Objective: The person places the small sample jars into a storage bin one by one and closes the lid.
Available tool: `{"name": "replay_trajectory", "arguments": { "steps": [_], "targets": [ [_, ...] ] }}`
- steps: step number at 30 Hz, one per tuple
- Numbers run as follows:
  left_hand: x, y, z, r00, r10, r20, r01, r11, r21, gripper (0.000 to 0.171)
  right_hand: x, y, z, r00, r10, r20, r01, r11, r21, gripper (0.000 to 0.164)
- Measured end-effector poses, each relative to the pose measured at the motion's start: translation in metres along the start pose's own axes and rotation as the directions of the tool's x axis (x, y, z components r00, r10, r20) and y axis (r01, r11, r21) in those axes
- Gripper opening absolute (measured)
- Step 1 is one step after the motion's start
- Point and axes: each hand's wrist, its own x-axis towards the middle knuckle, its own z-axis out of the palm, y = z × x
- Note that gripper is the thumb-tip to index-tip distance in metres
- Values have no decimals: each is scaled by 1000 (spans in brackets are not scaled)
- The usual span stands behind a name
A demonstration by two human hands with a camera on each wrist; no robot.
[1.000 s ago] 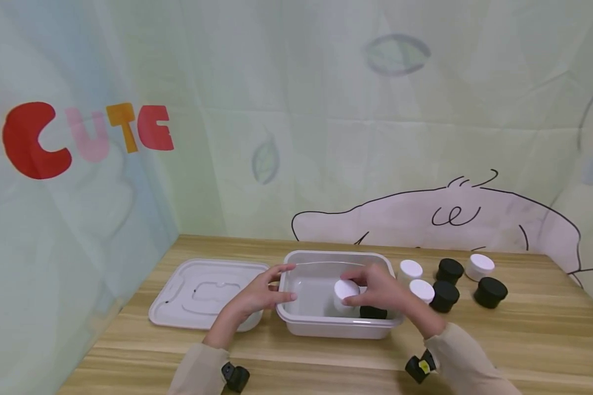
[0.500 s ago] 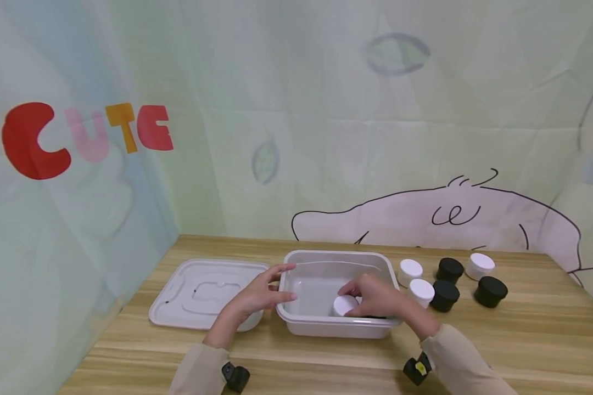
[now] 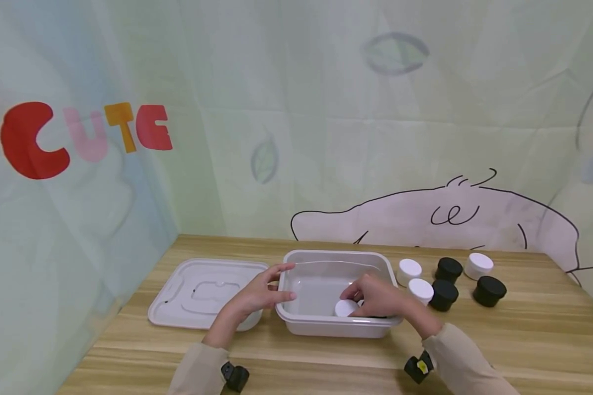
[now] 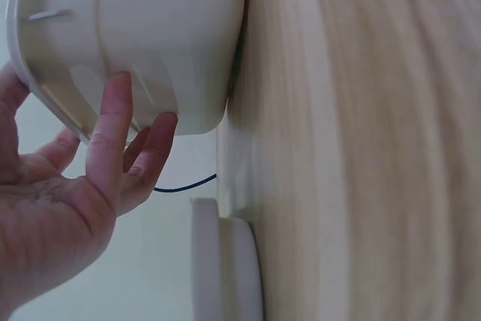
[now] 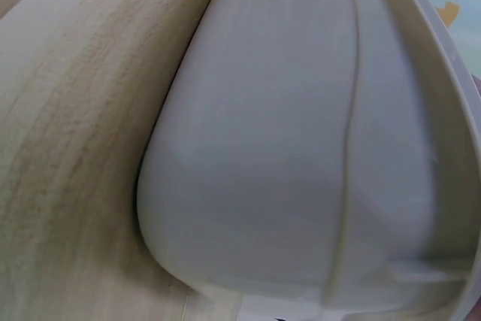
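A light grey plastic tub [image 3: 341,328] stands on the table without its lid. At its left end my left hand [image 3: 259,291] grips the rim, with thumb and index finger reaching over it; in the left wrist view other fingers [image 4: 113,122] press the outer wall. My right hand [image 3: 375,296] is down inside the tub and pinches a small round jar with a white lid [image 3: 346,308], low near the front wall. The tub's wall hides most of that jar. The right wrist view is filled by the tub's outer side [image 5: 255,148], with the right hand hidden.
The tub's flat lid [image 3: 202,293] lies on the table to the left. To the right stand several small jars, white ones [image 3: 479,265] and black ones [image 3: 490,291], some close beside the tub. A printed curtain [image 3: 326,137] hangs behind the wooden table [image 3: 296,373].
The right hand has lowered the white jar from mid-height to deep inside the tub, then shifted it slightly right. A black jar seen in the tub earlier is now covered. The left hand stays put.
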Motion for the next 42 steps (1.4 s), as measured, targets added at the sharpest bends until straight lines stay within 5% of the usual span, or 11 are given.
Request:
{"name": "replay_trajectory", "arguments": {
  "steps": [9,19,27,42],
  "targets": [
    [1,-2,2,1000,4,16,-4,1000,-25,62,-7,-1,-7,997,74,8,-74,989,131,42],
    [0,0,2,1000,-2,5,2,1000,-24,64,-37,11,-32,972,146,-182,-105,970,218,47],
    [-1,1,1,1000,-1,4,1,1000,-16,65,-69,28,-51,912,237,-334,-169,961,220,48],
    [-2,3,1,1000,-18,-12,18,1000,-3,66,-120,67,-58,815,329,-478,-262,944,201,50]
  ]
}}
